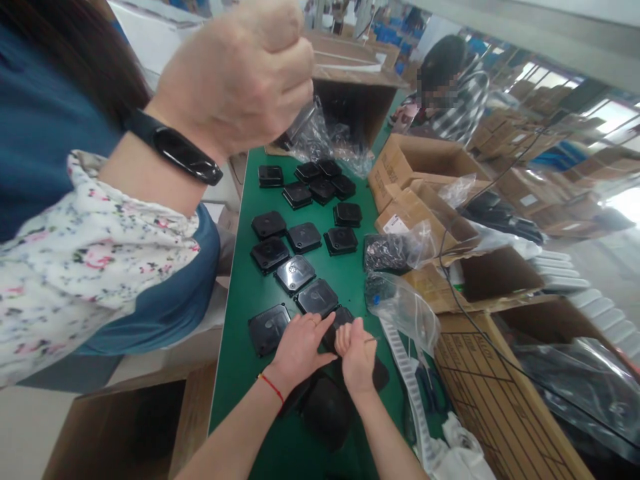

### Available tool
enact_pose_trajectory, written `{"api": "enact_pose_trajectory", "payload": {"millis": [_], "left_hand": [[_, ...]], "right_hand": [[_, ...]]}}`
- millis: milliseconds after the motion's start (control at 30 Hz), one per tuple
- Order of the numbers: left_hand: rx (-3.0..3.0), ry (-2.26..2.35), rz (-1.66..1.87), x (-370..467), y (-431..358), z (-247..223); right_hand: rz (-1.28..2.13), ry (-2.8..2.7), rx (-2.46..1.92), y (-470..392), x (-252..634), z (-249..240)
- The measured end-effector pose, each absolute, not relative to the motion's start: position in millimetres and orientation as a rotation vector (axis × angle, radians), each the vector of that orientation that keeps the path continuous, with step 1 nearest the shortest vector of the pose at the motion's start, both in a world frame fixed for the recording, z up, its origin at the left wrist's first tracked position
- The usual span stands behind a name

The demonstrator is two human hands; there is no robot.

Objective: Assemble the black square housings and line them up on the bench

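Note:
My left hand (303,347), with a red string at the wrist, reaches across a black plastic case (341,320). Its index finger and thumb are stretched apart over the case's left side. Beside it, my right hand (356,350) is closed in a fist above the same case. A thin metal-looking tip (373,340) sticks out of the fist; the rest of it is hidden. Another black case (269,328) lies just left of my left hand, and a shiny one (296,273) farther up. Dark rounded pieces (327,410) lie below my hands, partly covered by my forearms.
A co-worker's fist (240,80) with a black wristband hangs close at upper left. Several black cases (320,190) stand farther up the green table (235,287). Bags of screws (385,253), pliers (433,390) and cardboard boxes (500,393) line the right side. Another person (450,93) sits beyond.

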State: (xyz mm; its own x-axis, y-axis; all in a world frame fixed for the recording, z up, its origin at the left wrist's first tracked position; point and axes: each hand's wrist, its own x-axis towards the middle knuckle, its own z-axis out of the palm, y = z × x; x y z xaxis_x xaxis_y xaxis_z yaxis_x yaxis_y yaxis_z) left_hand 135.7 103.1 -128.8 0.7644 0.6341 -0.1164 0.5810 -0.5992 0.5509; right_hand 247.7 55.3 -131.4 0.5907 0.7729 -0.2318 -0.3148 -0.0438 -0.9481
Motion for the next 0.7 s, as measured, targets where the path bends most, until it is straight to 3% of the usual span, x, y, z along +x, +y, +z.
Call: {"api": "enact_pose_trajectory", "payload": {"millis": [300, 533, 700], "left_hand": [[2.426, 0.904, 0.135, 136.7, 95.8, -114.2], [2.646, 0.39, -0.077, 179.3, 87.0, -81.8], [2.714, 0.321, -0.206, 199.4, 90.8, -83.7]], "right_hand": [[0.724, -0.09, -1.085, -5.5, 301.3, -85.9], [0.747, -0.227, -1.162, -40.3, 294.4, -103.1], [0.631, -0.35, -1.151, -33.1, 308.6, -92.9]]}}
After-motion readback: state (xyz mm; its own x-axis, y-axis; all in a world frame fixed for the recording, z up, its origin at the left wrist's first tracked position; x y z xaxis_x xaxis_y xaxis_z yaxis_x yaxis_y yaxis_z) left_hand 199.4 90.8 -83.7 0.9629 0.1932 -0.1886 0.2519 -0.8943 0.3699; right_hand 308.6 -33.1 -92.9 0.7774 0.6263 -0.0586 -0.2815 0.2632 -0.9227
